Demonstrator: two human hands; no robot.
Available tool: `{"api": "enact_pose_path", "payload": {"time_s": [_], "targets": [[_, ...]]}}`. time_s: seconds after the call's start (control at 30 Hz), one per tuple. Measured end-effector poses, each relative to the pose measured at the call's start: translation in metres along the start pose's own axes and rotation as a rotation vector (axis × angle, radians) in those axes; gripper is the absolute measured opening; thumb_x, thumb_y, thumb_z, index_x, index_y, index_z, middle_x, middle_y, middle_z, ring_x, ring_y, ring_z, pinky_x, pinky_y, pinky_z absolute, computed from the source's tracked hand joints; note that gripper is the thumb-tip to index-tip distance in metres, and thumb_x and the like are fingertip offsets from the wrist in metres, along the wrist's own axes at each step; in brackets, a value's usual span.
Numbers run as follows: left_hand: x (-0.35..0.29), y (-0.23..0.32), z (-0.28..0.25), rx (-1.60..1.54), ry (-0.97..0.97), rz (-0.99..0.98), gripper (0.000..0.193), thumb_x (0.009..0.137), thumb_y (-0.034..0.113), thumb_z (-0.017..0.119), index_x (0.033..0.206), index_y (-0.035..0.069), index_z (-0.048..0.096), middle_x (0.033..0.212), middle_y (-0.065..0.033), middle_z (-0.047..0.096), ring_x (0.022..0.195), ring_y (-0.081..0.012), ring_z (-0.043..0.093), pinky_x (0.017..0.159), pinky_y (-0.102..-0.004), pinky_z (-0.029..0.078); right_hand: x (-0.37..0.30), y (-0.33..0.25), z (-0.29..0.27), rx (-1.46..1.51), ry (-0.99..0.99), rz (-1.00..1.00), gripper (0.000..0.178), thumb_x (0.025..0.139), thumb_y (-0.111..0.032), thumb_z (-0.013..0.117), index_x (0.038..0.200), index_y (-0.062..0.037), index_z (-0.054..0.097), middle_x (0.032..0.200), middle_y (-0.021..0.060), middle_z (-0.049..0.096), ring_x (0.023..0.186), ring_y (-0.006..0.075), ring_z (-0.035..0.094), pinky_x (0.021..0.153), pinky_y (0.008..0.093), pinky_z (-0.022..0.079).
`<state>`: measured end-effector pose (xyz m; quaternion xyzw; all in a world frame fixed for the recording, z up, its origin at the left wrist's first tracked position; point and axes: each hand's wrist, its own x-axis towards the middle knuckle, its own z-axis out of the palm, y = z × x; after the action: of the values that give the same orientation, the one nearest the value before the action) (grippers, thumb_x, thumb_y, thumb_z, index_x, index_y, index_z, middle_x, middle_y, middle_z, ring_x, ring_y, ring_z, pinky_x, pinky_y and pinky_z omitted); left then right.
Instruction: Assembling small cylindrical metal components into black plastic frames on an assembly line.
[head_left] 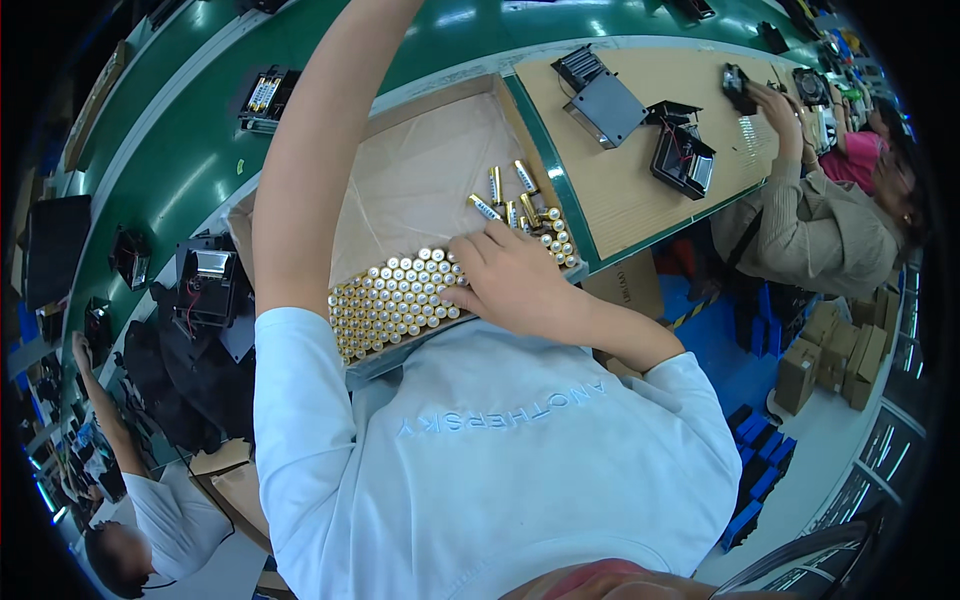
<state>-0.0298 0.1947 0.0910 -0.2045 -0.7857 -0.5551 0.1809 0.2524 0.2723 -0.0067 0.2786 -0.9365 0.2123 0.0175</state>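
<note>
My right hand [510, 275] rests palm down on the batteries, thumb and fingers apart, with some fingertips touching loose cells. It lies at the near side of a shallow cardboard box [420, 170]. Tightly packed upright batteries [390, 300] with gold and silver ends fill the front of that box. Several loose gold-and-white batteries [495, 185] lie or lean at its right end, just beyond my fingers. My left arm [320, 150] reaches up across the box's left side and leaves the view at the top, so that hand is out of sight.
A tan board [560, 120] at the right bears black devices [605, 108], one opened [685, 150]. A co-worker's hand [778, 108] is at its far end. A green conveyor [200, 150] carries a battery-filled black case [265, 98]. Another case [208, 280] sits left; another person [165, 510] works lower left.
</note>
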Motion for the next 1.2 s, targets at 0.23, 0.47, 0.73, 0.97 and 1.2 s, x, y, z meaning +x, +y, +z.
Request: {"api": "enact_pose_path", "payload": {"time_s": [0.23,0.47,0.73,0.97,1.2], "targets": [[-0.002,-0.087,0.002,0.095,0.011,-0.235,0.028,0.084,0.020,0.065,0.096,-0.006,0.063,0.084,-0.0173,0.069,0.070,-0.0270,0.063,0.069,-0.0336,0.051,0.003,0.004,0.007,0.049,-0.020,0.013,0.036,0.086,-0.036,0.066,0.105,-0.0052,0.059,0.091,0.0095,0.062,0.082,0.0245,0.056,0.076,0.0326,0.048],[-0.016,-0.121,0.004,0.159,-0.155,-0.274,0.028,0.083,0.019,0.065,0.099,-0.004,0.061,0.082,-0.0166,0.067,0.070,-0.0264,0.061,0.070,-0.0340,0.051,0.012,-0.005,0.009,0.034,-0.136,0.082,0.038,0.090,-0.039,0.062,0.107,-0.0058,0.057,0.093,0.0106,0.060,0.084,0.0260,0.057,0.079,0.0345,0.047],[-0.056,-0.138,-0.016,0.181,-0.234,-0.274,0.030,0.083,0.019,0.066,0.103,-0.001,0.059,0.086,-0.0149,0.066,0.070,-0.0245,0.060,0.071,-0.0337,0.051,0.040,-0.027,0.025,0.012,-0.059,0.092,0.032,0.089,-0.036,0.062,0.093,-0.0042,0.061,0.089,0.0126,0.061,0.077,0.0276,0.058,0.070,0.0360,0.049],[-0.063,-0.141,-0.024,-0.205,-0.171,-0.352,0.046,0.091,0.017,0.066,0.130,-0.001,0.047,0.100,-0.0166,0.065,0.082,-0.0193,0.064,0.069,-0.0261,0.053,0.048,-0.021,0.041,-0.046,0.045,-0.098,0.028,0.090,-0.033,0.060,0.083,-0.0057,0.061,0.081,0.0112,0.060,0.073,0.0258,0.059,0.061,0.0328,0.050],[-0.062,-0.134,-0.021,-0.747,-0.092,-0.545,0.047,0.093,0.012,0.061,0.134,0.000,0.042,0.113,-0.0228,0.058,0.087,-0.0218,0.062,0.074,-0.0328,0.055,0.059,-0.013,0.034,-0.135,0.016,-0.193,0.026,0.088,-0.030,0.060,0.076,-0.0072,0.061,0.074,0.0088,0.063,0.064,0.0238,0.061,0.058,0.0322,0.051]]}}
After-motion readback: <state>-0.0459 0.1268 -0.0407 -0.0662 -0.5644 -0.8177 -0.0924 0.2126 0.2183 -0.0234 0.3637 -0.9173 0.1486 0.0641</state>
